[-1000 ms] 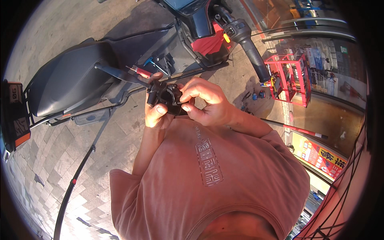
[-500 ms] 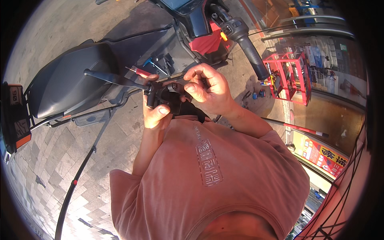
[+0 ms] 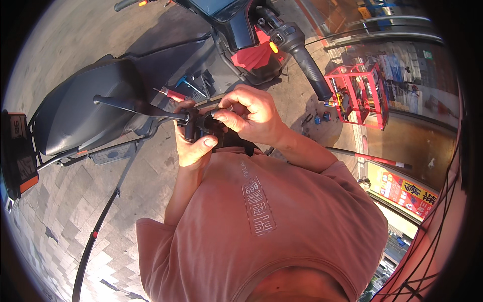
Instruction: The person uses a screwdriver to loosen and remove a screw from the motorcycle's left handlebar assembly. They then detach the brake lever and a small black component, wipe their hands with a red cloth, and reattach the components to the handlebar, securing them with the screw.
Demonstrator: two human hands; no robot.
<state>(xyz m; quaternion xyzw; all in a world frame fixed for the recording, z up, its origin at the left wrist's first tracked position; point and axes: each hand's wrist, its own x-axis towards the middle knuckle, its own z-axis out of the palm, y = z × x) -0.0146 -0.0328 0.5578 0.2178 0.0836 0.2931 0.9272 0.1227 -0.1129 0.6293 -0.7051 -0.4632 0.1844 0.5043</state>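
In front of my chest, my left hand (image 3: 193, 151) is closed around a black brake lever (image 3: 138, 105) with its clamp bracket. The long blade points left over the scooter's side. My right hand (image 3: 256, 116) pinches at the bracket's right end, thumb and forefinger together; whether a small part sits between them is hidden. Beyond the hands lie a red-handled screwdriver (image 3: 175, 95) and a blue T-handle wrench (image 3: 187, 80) on the scooter's footboard.
An electric scooter with a black seat (image 3: 90, 100) stands at the left. Its right handlebar grip (image 3: 311, 73) juts toward me at the upper right. A red tool rack (image 3: 372, 90) is farther right, with small blue items (image 3: 322, 118) on the ground beside it.
My right hand has moved left and closed in on the bracket. The brake lever has turned a little in my left hand, so the round clamp opening shows less.
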